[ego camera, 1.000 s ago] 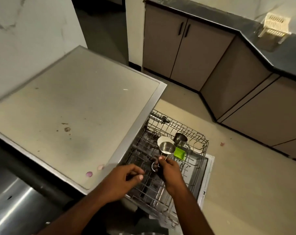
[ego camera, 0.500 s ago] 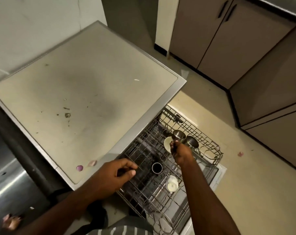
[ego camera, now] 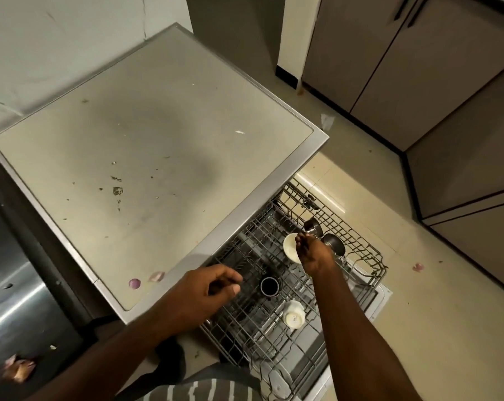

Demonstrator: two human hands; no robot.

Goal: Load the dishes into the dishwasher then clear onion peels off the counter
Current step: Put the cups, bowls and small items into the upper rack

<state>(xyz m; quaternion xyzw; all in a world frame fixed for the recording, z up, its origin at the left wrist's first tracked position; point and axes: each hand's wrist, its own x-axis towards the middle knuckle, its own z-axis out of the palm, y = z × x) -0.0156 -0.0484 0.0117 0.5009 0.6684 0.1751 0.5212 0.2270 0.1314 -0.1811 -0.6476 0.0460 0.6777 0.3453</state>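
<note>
Steel measuring cups [ego camera: 313, 226] sit pinched by their handles in the right hand [ego camera: 313, 251], over the far end of the pulled-out dishwasher rack [ego camera: 372, 256], beside a white bowl [ego camera: 290, 247]. The left hand [ego camera: 198, 293] hovers loosely curled, holding nothing. Onion peels [ego camera: 135, 283] lie on the counter [ego camera: 158, 140] edge.

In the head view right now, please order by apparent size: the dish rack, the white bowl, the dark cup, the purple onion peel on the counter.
1. dish rack
2. white bowl, partly hidden by the right hand
3. dark cup
4. purple onion peel
</note>
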